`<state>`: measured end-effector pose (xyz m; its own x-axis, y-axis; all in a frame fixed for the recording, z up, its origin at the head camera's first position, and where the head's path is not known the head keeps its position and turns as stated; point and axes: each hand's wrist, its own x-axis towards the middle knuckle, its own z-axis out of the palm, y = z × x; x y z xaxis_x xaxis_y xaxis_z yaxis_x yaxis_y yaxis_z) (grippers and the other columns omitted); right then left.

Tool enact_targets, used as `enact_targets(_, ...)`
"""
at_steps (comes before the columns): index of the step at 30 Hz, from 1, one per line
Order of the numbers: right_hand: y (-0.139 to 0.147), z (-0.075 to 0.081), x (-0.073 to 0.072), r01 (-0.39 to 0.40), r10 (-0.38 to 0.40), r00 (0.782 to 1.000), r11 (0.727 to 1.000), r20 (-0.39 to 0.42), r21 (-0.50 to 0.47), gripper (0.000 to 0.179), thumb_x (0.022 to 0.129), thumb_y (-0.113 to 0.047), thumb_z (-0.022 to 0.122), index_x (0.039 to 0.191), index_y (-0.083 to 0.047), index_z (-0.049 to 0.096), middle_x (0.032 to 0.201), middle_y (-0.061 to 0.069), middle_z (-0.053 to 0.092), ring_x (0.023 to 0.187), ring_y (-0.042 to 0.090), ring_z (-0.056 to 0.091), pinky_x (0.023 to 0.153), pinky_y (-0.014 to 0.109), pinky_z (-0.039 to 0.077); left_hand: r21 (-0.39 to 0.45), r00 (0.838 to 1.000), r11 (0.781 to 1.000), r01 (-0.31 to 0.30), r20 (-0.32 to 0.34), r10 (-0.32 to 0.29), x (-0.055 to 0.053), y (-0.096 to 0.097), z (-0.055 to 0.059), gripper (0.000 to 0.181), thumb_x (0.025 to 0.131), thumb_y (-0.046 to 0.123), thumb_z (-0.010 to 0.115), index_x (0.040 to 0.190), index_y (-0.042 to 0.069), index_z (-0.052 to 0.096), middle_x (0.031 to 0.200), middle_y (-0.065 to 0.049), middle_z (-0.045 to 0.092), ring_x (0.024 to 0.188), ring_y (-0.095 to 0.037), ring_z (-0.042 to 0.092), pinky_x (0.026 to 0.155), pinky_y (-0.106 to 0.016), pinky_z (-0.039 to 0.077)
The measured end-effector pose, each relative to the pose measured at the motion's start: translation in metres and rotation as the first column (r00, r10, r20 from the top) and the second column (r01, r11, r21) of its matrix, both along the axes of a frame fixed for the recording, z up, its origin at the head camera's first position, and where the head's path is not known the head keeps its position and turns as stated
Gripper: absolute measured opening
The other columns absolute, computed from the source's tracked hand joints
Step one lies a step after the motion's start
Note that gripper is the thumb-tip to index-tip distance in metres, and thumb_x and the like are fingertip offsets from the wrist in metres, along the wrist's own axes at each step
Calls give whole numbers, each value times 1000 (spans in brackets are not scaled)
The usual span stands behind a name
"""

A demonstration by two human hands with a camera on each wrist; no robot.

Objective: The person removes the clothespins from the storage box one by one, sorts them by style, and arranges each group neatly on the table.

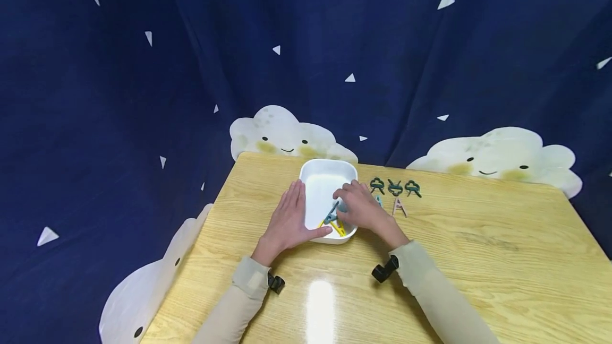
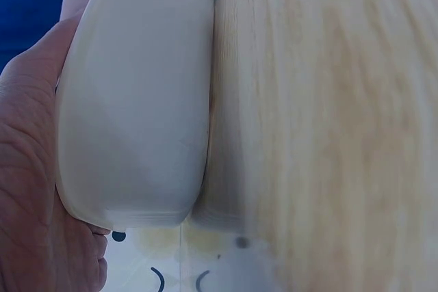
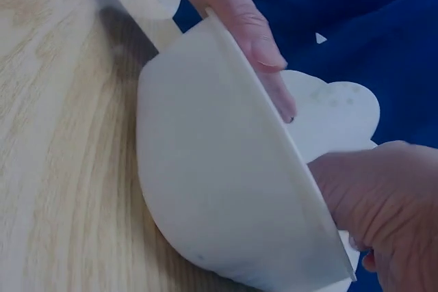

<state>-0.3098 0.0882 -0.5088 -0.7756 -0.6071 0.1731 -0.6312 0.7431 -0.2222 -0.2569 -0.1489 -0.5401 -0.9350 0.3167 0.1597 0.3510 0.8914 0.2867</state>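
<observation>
A white tray [image 1: 314,187] stands on the table with several clothespins in its near right part. My left hand [image 1: 287,222] rests along the tray's left wall, fingers straight, its thumb across the near rim. From the right, my right hand [image 1: 362,207] reaches over the rim into the tray with bent fingers. Below its fingertips lies a blue clothespin [image 1: 330,218]; whether they pinch it is not clear. Yellow clothespin parts [image 1: 340,229] show beside the blue one. In the right wrist view, the tray wall [image 3: 205,148] hides my right fingertips.
Right of the tray, dark green cloud-shaped clips [image 1: 394,188] lie in a row on the wooden table [image 1: 468,243]. Nearer me are a pink clothespin [image 1: 399,207] and a light blue clothespin [image 1: 379,200], partly behind my right hand. A dark blue curtain [image 1: 315,41] hangs behind.
</observation>
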Motion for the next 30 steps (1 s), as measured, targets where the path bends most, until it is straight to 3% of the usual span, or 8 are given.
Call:
enact_targets(7, -12, -3, -5, -48, 40, 997, 990, 61, 133, 31, 79, -22, 85, 107, -13, 78, 98, 2, 66, 93, 23, 49, 83, 40, 37, -10, 1000, 1000, -3, 15, 3, 0, 0, 0, 141, 77, 98, 45, 165, -3, 1, 174, -19, 2, 162, -28, 0, 130, -43, 10)
enact_targets(18, -29, -15, -21, 18, -14, 1000, 985, -23, 174, 13, 83, -24, 76, 84, -13, 69, 81, 1, 56, 83, 25, 45, 76, 39, 34, -6, 999, 1000, 11, -34, -11, -1, -1, 2, 141, 77, 98, 45, 164, -7, 7, 173, -24, 9, 162, -33, 8, 129, -46, 17)
enact_targets(21, -32, -17, -24, 26, -20, 999, 985, -40, 170, 25, 84, -31, 77, 94, -10, 70, 88, 3, 58, 87, 26, 46, 80, 41, 36, -12, 1000, 1000, 0, -16, 0, -1, -1, 2, 142, 77, 99, 43, 165, -5, 5, 174, -22, 6, 162, -31, 5, 130, -45, 15)
enact_targets(25, -33, -20, -24, 99, -87, 994, 974, -67, 202, 51, 78, -50, 74, 104, -6, 66, 97, 7, 53, 94, 28, 44, 85, 43, 36, -12, 1000, 1000, -1, 11, 1, -1, 0, 2, 142, 77, 100, 41, 165, -4, 1, 174, -20, 1, 162, -28, 1, 130, -43, 11)
enact_targets(30, -33, -22, -22, 198, -178, 979, 947, -98, 255, 51, 72, -52, 72, 90, -6, 63, 96, 9, 49, 97, 30, 41, 86, 43, 35, -8, 1000, 1000, 2, -1, -2, -1, 1, 1, 141, 77, 98, 44, 165, -5, 4, 174, -22, 6, 162, -29, 3, 130, -44, 13)
